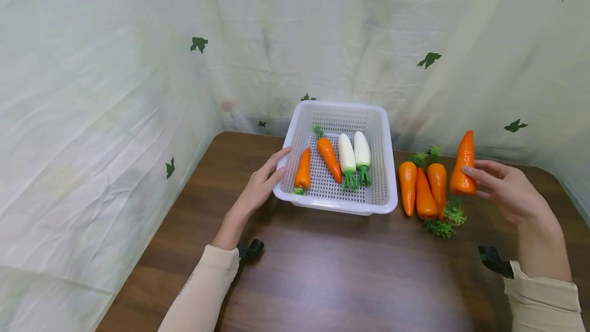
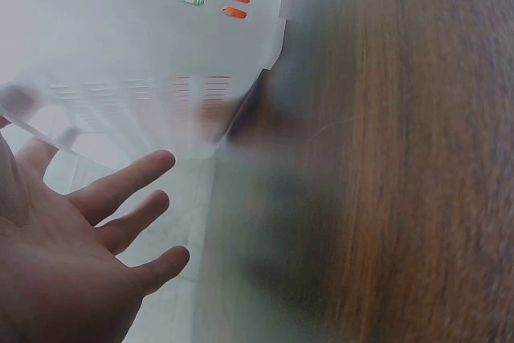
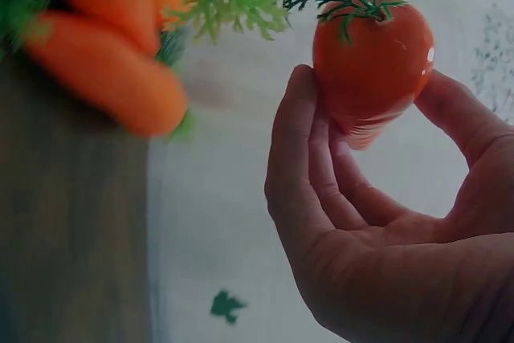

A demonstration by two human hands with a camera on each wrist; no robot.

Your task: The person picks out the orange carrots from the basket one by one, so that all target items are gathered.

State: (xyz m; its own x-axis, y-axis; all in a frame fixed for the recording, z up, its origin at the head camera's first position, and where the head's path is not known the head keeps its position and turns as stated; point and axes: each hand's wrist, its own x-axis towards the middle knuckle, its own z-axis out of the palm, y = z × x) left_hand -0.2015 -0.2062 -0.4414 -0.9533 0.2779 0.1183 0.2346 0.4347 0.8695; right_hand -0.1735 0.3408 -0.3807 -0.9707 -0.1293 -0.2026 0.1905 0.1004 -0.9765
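My right hand (image 1: 518,193) holds a carrot (image 1: 463,168) above the table, pinched between thumb and fingers. In the right wrist view, the held carrot (image 3: 373,62) shows its blunt end and green fronds. My left hand (image 1: 260,183) rests its fingers against the left side of a white plastic basket (image 1: 332,203). From the left wrist, the fingers of that hand (image 2: 72,255) look straight and spread beside the basket (image 2: 161,46). Inside the basket lie two carrots (image 1: 328,158) and two white radishes (image 1: 347,153) with green tops.
Three loose carrots (image 1: 426,196) lie close together on the brown wooden table (image 1: 350,270), just right of the basket. A pale cloth curtain (image 1: 322,40) with leaf prints hangs behind the table and along its left side.
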